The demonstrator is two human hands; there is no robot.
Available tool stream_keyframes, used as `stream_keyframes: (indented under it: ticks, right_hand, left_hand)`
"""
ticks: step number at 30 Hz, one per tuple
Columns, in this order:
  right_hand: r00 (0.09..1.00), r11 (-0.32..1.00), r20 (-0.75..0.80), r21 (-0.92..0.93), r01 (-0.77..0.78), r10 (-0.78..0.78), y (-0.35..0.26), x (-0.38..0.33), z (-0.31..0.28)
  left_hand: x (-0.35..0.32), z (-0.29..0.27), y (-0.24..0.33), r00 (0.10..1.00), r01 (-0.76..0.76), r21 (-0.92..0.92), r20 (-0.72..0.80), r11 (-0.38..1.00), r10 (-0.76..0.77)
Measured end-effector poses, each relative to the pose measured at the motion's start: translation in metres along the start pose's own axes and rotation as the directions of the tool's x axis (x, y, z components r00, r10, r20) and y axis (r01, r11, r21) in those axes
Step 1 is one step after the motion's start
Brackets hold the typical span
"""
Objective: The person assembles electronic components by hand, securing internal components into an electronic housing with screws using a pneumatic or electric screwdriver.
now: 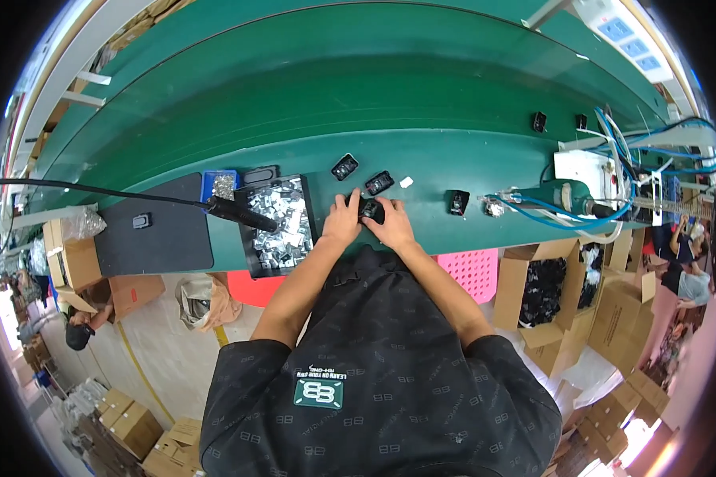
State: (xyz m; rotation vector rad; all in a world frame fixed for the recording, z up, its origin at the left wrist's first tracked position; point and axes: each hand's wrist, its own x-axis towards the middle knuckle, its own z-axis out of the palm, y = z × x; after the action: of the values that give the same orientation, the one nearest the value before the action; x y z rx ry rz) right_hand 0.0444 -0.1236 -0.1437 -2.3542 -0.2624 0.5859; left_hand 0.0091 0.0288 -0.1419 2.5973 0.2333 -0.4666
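Both hands meet at the near edge of the green worktop (pixel 422 163), straight in front of the person. The left hand (pixel 343 223) and the right hand (pixel 391 226) hold together one small black part (pixel 371 209); the grip of each hand is closed on it, with the fingers curled around its sides. The part sits between the two hands, just above the worktop surface, and I cannot tell if it touches the surface.

Just left of the hands is a black tray (pixel 247 254) full of small shiny metal pieces (pixel 282 216). A black tool with a cable (pixel 239 211) lies across the tray. A small blue box (pixel 217 184) stands behind the tray, and a dark mat (pixel 155 230) lies further left.

Two similar black parts (pixel 344 167) (pixel 379 182) lie on the worktop just beyond the hands, and another one (pixel 457 202) lies to the right. Further right is a green device with blue hoses (pixel 561 196). Open cardboard boxes (pixel 545 294) stand on the floor at the right.
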Motion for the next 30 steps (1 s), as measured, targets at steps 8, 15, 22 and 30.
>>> stream_keyframes:
  ticks: [8, 15, 22, 30]
  right_hand:
    - [0.988, 0.981, -0.148, 0.192, -0.015, 0.044, 0.029, 0.008, -0.024]
    - [0.969, 0.993, -0.216, -0.020, 0.117, -0.118, 0.006, 0.049, -0.044]
    - [0.991, 0.998, 0.128, -0.051, 0.035, -0.028, 0.004, 0.063, -0.024]
    - [0.936, 0.976, 0.291, -0.031, 0.216, -0.197, -0.007, 0.036, -0.002]
  left_hand:
    - [-0.009, -0.019, -0.008, 0.995, 0.061, -0.180, -0.062, 0.982, -0.073]
    - [0.054, -0.060, -0.009, 0.968, 0.041, -0.035, -0.247, 0.999, -0.048]
    - [0.084, -0.054, -0.018, 0.994, 0.008, 0.000, -0.105, 1.000, -0.008]
    - [0.081, -0.049, -0.022, 0.992, 0.043, 0.034, -0.124, 0.998, -0.039]
